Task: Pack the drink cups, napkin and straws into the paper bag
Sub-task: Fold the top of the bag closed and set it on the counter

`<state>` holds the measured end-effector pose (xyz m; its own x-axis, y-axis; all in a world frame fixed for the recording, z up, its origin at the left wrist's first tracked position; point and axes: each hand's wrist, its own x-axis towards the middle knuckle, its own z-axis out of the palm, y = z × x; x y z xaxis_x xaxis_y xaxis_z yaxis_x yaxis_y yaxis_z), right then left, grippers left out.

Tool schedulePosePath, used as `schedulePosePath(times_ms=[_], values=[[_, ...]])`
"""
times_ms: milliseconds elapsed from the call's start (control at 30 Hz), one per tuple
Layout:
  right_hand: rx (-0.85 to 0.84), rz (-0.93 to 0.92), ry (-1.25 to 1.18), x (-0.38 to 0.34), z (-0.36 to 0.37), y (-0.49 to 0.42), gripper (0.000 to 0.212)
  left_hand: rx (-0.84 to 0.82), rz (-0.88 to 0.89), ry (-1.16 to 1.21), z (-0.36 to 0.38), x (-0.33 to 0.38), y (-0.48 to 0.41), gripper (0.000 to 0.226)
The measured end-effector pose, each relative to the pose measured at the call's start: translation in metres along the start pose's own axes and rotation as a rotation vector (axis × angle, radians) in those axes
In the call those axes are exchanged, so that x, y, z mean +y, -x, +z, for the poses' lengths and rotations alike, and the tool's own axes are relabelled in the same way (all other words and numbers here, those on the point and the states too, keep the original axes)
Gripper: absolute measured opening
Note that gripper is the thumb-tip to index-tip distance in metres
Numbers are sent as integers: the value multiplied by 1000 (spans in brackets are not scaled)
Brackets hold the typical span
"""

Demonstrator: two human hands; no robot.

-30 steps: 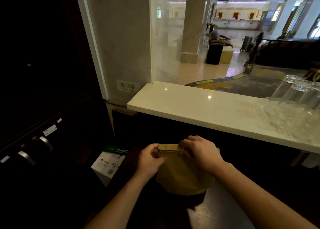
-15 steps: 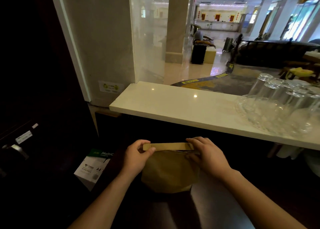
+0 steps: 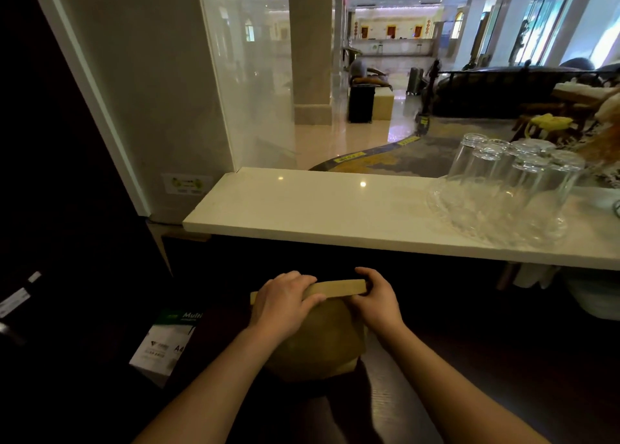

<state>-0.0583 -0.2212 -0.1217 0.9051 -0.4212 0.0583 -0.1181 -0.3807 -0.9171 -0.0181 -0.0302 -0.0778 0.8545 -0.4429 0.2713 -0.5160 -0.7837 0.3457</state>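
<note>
**A:** Where is the paper bag found?

**B:** At 6 o'clock in the view, low down. It is stood upright on a dark wooden surface. The sides are bulged. The top is folded flat into a narrow band, so what is inside cannot be told.

**A:** How are the hands placed?

**B:** Both are closed on the band.
- The left hand is laid over the band's left part, at 10 o'clock of the bag. The fingers are curled over the top edge and the thumb is pressed along the front.
- The right hand is set at 1 o'clock of the bag. The band's right end is pinched between fingers and thumb.
- The hands are held apart, and a bare stretch of band is seen between them.

**A:** What else is noted?

**B:** Four things.
- A pale stone counter is run across the view from 9 to 3 o'clock, above and behind the bag.
- At 2 o'clock on the counter, clear glasses are stood upside down in a cut-glass dish.
- A white box of A4 paper is seen at 9 o'clock of the bag, in shadow.
- A glass pane is fixed at 11 o'clock, over the counter's left end, and a lit lobby is seen through it.
</note>
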Motion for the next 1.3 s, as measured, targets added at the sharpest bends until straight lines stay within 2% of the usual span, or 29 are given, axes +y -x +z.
schedulePosePath(times_ms=[167, 333, 433, 567, 633, 767, 900, 1100, 1300], values=[[17, -78, 54, 6, -13, 8, 58, -3, 2, -19, 0, -4, -1, 26], [-43, -135, -45, 9, -24, 15, 57, -7, -7, -45, 3, -2, -3, 18], [-39, -225, 161, 0, -25, 11, 47, -3, -1, -56, 5, 1, -5, 16], [-17, -361, 476, -9, -29, 2, 16, 15, 2, -95, 8, 4, -6, 15], [-17, -406, 576, -12, -29, -1, 8, 7, -6, -104, 9, 5, -7, 12], [-12, -431, 630, -16, -30, -5, 9, -14, 0, -102, 9, 5, -12, 9], [-73, -489, 698, -16, -32, -5, 19, -27, 40, -102, 10, 9, -13, 20], [-110, -498, 757, -18, -31, -9, 9, -45, 60, -153, 15, 18, -13, 18], [-172, -575, 807, -24, -32, -12, 17, -28, 132, -130, 16, 31, -13, 21]])
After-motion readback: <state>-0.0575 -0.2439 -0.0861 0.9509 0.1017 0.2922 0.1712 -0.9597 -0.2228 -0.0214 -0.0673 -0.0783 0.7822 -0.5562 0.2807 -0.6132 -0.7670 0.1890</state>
